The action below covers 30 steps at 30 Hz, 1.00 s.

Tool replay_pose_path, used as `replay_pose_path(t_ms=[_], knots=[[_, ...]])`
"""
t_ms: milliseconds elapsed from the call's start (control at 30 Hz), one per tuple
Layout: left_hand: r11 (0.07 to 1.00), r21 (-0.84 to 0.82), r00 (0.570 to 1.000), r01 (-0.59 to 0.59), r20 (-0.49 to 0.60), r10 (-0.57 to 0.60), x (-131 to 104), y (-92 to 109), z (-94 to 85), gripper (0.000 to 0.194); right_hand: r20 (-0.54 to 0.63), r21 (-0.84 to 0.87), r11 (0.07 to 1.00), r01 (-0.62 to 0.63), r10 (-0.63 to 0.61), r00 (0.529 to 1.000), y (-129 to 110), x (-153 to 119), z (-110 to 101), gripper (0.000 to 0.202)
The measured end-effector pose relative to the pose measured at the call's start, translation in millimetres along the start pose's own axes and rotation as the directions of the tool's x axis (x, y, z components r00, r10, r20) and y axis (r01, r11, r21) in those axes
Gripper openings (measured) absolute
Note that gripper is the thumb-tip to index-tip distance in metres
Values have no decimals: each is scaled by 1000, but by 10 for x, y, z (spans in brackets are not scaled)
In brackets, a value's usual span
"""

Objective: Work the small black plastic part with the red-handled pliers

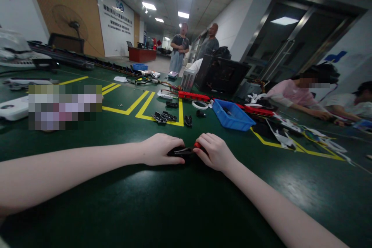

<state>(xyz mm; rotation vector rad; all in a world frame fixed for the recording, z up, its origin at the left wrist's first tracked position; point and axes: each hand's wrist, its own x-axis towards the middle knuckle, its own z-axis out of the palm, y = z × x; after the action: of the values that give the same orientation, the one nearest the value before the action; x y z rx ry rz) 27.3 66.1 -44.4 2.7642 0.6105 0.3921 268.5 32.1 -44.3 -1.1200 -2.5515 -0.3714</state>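
Near the middle of the green tabletop, my left hand point(161, 149) is closed around a dark black part point(183, 152), thumb below and fingers above. My right hand point(215, 151) faces it, its fingers wrapped round a red-handled tool point(197, 145) whose front end points at the black part. Most of the tool is hidden in the palm, so its exact kind does not show. Just beyond my hands lie several small black plastic parts point(164, 117), another black piece point(188, 121) and a small round black piece point(200, 113).
A blue bin point(236, 121) stands beyond my right hand, near a white ring point(200, 104) and a red power strip point(194, 96). Behind is a black computer case point(221, 75). Yellow tape point(116, 111) marks the table point(139, 209). At right, a person in pink point(290, 93) leans on it.
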Motion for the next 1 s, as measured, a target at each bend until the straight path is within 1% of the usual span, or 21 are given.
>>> replay_pose_path(t_ms=[167,333,533,767,1000], knots=[[1000,-3,1000,7,3,-7,8,-9,20,34,-22,-9,1000,-2,2,1000,-15,0,-9,36],[999,-24,999,35,-5,-35,18,-21,44,33,-11,-21,1000,-19,19,1000,-22,5,-7,37],[999,-13,999,36,6,-36,12,7,19,35,-12,-1,1000,-30,30,999,-9,3,-4,33],[999,-8,999,38,3,-38,5,34,-3,33,9,36,999,-39,38,999,4,2,-12,33],[1000,15,999,26,-20,-25,18,18,38,31,32,15,999,-38,37,999,-11,4,-30,34]])
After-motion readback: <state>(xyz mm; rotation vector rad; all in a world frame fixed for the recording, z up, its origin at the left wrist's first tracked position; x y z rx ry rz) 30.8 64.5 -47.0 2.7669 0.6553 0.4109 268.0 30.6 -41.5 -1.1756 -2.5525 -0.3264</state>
